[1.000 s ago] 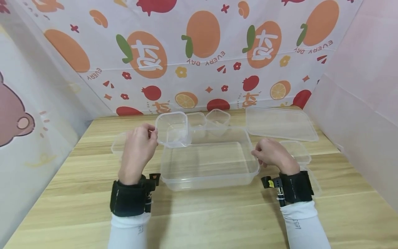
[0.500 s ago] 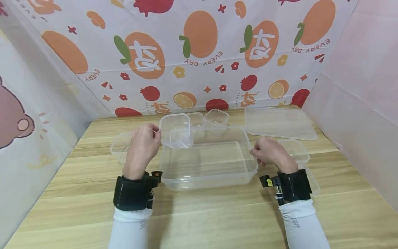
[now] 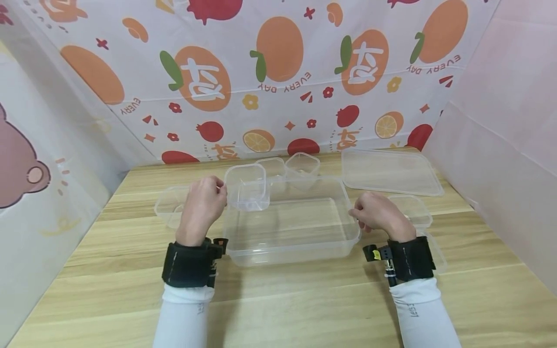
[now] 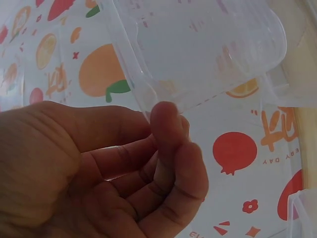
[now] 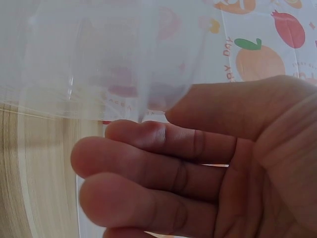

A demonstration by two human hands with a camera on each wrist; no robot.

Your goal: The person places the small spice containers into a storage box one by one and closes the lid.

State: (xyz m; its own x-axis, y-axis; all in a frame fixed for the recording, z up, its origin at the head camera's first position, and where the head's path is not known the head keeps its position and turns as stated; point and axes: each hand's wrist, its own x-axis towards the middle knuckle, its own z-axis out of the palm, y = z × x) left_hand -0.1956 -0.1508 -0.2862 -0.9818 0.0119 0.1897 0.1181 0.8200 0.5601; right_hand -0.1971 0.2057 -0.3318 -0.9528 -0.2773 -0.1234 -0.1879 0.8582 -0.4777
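Observation:
In the head view a large clear rectangular plastic box (image 3: 290, 250) stands at the middle of the wooden table. My left hand (image 3: 202, 205) pinches the rim of a small square clear plastic container (image 3: 247, 186), tilted with its opening toward me. That container hangs over the large box's back left corner. Thumb and fingertips (image 4: 167, 116) on its edge show in the left wrist view. My right hand (image 3: 376, 215) pinches the right rim of the large box; in the right wrist view the thumb (image 5: 213, 106) lies on the blurred clear plastic wall (image 5: 99, 64).
Two small clear containers, one square (image 3: 303, 166) and one beside it (image 3: 273, 169), stand behind the large box. A large flat lid (image 3: 389, 171) lies at back right. Small clear lids (image 3: 415, 212) lie beyond my right hand. Another clear piece (image 3: 169, 202) lies left.
My left hand has shifted a little to the right with the small container, which has then come down slightly. The right hand stays at the large box's rim.

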